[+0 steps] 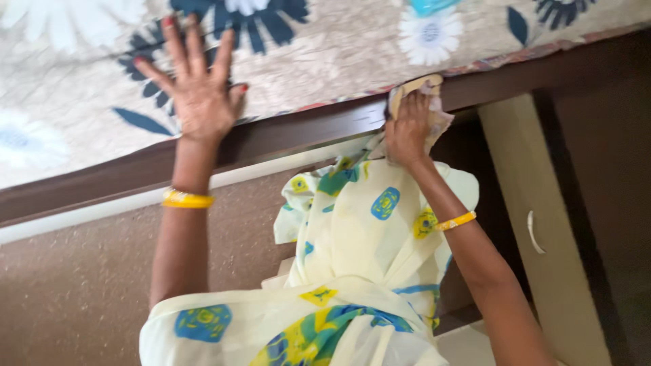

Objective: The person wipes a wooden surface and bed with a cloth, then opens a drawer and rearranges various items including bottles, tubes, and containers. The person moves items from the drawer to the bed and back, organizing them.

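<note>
My left hand [196, 88] lies flat with fingers spread on a beige bed cover [339, 47] printed with blue and white flowers. My right hand [408, 129] is closed on a crumpled tan cloth [434, 102], pressing it against the dark brown wooden bed rail [298, 129] just below the cover's edge. Both wrists wear yellow bangles. My pale yellow garment [359, 237] with blue and yellow patches hangs below the arms.
A cream cabinet door [542, 230] with a small curved white handle stands at the right, beside dark wood panels. A speckled brown floor [74, 285] lies at the lower left, with a pale strip along the bed rail.
</note>
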